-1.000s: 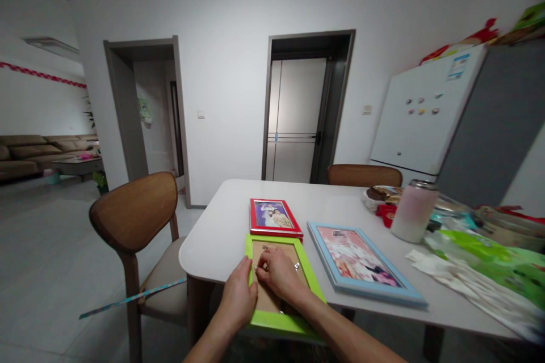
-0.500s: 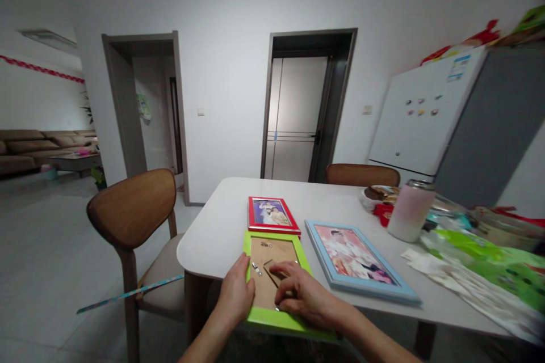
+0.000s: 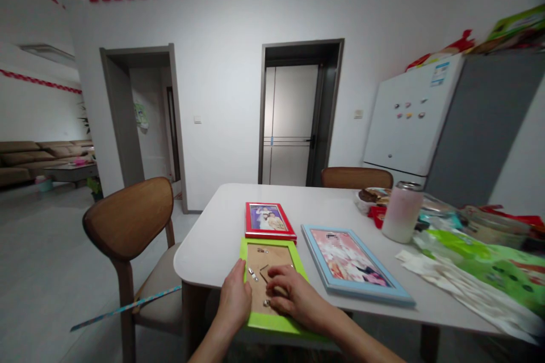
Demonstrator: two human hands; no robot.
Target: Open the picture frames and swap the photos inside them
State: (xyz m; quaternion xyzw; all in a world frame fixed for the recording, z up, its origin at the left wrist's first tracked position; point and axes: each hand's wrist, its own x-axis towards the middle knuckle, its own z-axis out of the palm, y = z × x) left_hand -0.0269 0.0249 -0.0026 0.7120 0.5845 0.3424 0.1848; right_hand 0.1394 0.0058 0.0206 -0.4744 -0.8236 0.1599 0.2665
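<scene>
A green picture frame [image 3: 272,322] lies face down at the table's near edge, its brown backing board [image 3: 259,264] upward. My left hand [image 3: 235,295] is closed around the frame's left side, thumb on top. Over the board, my right hand [image 3: 296,298] has its fingers curled down, fingertips beside a small metal clip [image 3: 267,303] near the bottom; what they pinch, if anything, is hidden. Another metal clip [image 3: 252,274] shows at the left and a small hanger [image 3: 262,250] at the top. Part of the board's stand flap [image 3: 263,273] shows beside my right fingers.
Beyond the green frame lies a red picture frame [image 3: 293,235]; to the right, a light blue picture frame [image 3: 369,293]. A pink-white bottle [image 3: 402,215], white gloves [image 3: 447,286] and a green bag [image 3: 489,272] crowd the right. A wooden chair [image 3: 131,212] stands left.
My right fingers have shifted slightly on the board, and the bottom clip now shows more fully. My left hand keeps its hold. The whole view has tilted up a little.
</scene>
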